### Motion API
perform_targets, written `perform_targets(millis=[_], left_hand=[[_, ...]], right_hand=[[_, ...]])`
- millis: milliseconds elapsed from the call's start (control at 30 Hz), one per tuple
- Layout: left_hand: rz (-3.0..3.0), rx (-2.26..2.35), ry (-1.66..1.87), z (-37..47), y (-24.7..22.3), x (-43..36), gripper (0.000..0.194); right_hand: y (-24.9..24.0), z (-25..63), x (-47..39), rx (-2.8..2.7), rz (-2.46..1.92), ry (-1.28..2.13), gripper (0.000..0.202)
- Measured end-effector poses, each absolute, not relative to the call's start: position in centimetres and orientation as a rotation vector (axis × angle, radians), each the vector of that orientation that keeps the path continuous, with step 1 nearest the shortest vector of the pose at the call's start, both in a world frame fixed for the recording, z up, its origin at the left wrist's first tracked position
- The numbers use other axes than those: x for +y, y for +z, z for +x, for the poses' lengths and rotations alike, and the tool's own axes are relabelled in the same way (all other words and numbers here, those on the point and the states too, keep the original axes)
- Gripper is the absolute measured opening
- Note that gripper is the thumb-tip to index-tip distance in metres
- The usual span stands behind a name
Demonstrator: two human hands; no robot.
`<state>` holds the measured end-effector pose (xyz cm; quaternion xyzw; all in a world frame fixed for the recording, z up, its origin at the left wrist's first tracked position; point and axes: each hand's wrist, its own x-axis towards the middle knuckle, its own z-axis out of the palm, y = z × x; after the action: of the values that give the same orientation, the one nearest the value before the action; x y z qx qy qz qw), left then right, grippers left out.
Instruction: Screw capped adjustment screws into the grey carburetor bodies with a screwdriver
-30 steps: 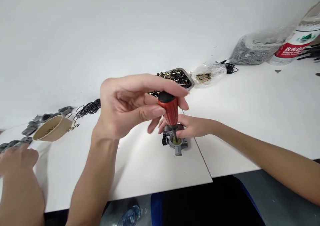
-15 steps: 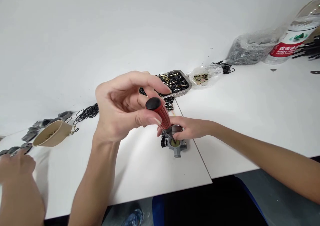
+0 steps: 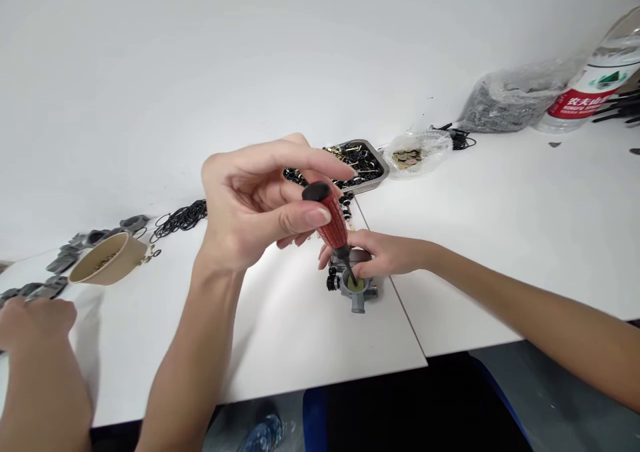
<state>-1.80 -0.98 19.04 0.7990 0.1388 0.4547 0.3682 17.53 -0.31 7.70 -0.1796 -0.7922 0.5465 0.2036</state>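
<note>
A screwdriver (image 3: 330, 222) with a red handle and black end cap is held in my left hand (image 3: 265, 205). The thumb presses its handle; the index finger is lifted off. Its shaft slopes down, with the tip against a yellowish disc (image 3: 356, 283) in the round bore of a small grey metal carburetor (image 3: 358, 302). My right hand (image 3: 383, 255) grips the carburetor's far side and steadies it on the white table (image 3: 300, 345); some of its fingers are hidden behind the part. A black knob (image 3: 333, 280) sticks out at the carburetor's left.
Behind my hands stands a metal tray (image 3: 383, 169) of black and brass fittings. A plastic bag (image 3: 435, 149) of brass-coloured discs, a bag of grey parts (image 3: 495, 105) and a large bottle (image 3: 583, 99) line the wall. Leftward are black rings (image 3: 183, 217), a beige bowl (image 3: 107, 265) and another person's hand (image 3: 37, 322).
The whole view has shifted slightly, so things sit a little further right. My left hand has turned a little on the handle, its thumb now higher. My right hand keeps its hold on the carburetor.
</note>
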Motion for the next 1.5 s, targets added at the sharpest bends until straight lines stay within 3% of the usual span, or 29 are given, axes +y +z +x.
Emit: perform_targets(millis=[200,467,867,1500], left_hand=[[2.001,0.376,1.119,-0.95,19.09,-1.66,0.012],[2.043,0.230,1.087,-0.78,18.52,-1.17,0.036],[1.994,0.313,1.054,-0.91,18.95,-1.58,0.027],[1.949,0.434,1.039,-1.21,18.51,-0.95,0.025]], right_hand=[[8.06,17.54,-0.43,-2.208,-0.531,1.531,0.044],[7.67,17.44,-0.42,-2.191,-0.544,1.494,0.038],[8.12,17.34,-0.54,-2.119,-0.406,1.713,0.046],[7.79,17.47,-0.34,-2.180,-0.447,1.600,0.044]])
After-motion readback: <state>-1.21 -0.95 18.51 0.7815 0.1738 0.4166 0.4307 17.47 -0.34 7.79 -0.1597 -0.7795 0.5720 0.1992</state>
